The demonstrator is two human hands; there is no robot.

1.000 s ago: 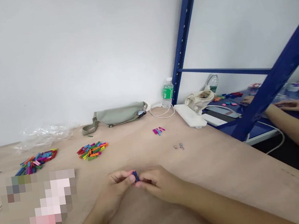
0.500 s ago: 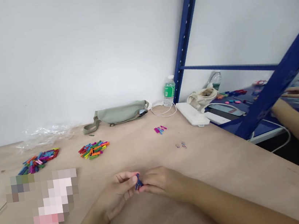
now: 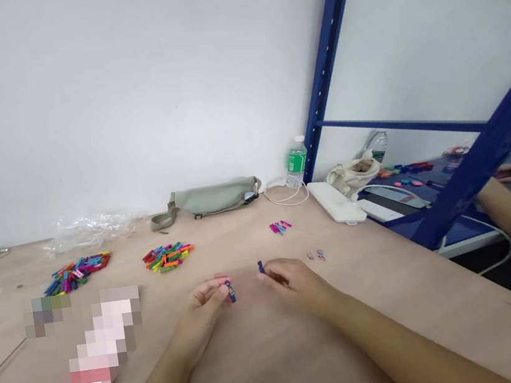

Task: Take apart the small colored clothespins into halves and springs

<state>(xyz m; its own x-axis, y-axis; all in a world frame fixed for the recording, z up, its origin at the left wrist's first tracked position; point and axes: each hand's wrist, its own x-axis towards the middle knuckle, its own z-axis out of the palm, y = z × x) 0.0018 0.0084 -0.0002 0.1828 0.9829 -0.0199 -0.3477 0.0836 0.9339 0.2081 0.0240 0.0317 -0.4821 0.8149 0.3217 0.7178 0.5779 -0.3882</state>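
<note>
A plywood workbench (image 3: pixel 278 364) is stretching across the view against a white wall (image 3: pixel 129 89), with a blue steel shelving frame (image 3: pixel 328 69) rising at right. Beyond the frame, another person's forearm (image 3: pixel 506 215) is reaching toward a lower blue surface (image 3: pixel 435 234) bearing small colored pieces. On the bench, a khaki waist bag (image 3: pixel 204 200), a water bottle (image 3: pixel 296 162), a white power bank (image 3: pixel 336 202), and crumpled clear plastic (image 3: pixel 91 229) are lying near the wall. A pixelated, unreadable object (image 3: pixel 93 354) is occupying the near left. Two heaps of multicolored miniature clothespins (image 3: pixel 76 273) (image 3: pixel 167 257) and a smaller magenta-and-blue cluster (image 3: pixel 280 228) are resting mid-bench, beside tiny metal pieces (image 3: pixel 315 255).

The left hand (image 3: pixel 201 315) is pinching a dark blue strip (image 3: pixel 230 291) between thumb and fingertips. The right hand (image 3: pixel 293 284), well apart, is gripping a second dark blue strip (image 3: pixel 260 267) with its curled fingers. Such a light fingertip hold could let either slim strip slip and drop, while a careless wrist movement could scatter the tiny metal pieces.
</note>
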